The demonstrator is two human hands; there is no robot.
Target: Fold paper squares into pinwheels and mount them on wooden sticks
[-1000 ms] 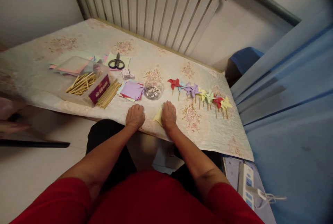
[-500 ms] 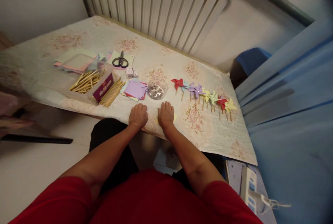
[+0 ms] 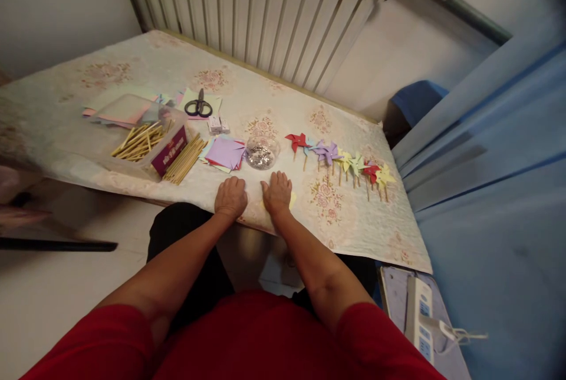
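Note:
My left hand (image 3: 232, 196) rests palm down on the floral tablecloth near the front edge, fingers loosely bent and nothing visible in it. To its right, my right hand (image 3: 277, 192) lies flat with the thumb spread, on top of a yellow piece of paper (image 3: 292, 198) that is mostly hidden under it. Just beyond the hands stand a clear round dish (image 3: 262, 154) of small shiny metal pieces and a stack of cut paper squares (image 3: 225, 152), purple on top. A row of paper pinwheels (image 3: 327, 152) on sticks lies to the right.
At left are a clear plastic box (image 3: 128, 165) of sticks, a bundle of sticks (image 3: 184, 159), black-handled scissors (image 3: 198, 106) on paper, and small white boxes (image 3: 218, 125). A radiator (image 3: 247, 15) stands behind; a blue curtain (image 3: 486, 191) and power strip (image 3: 419, 318) are at right.
My right thumb has spread away from its fingers. Both hands stay at nearly the same place on the cloth, and the view has shifted slightly.

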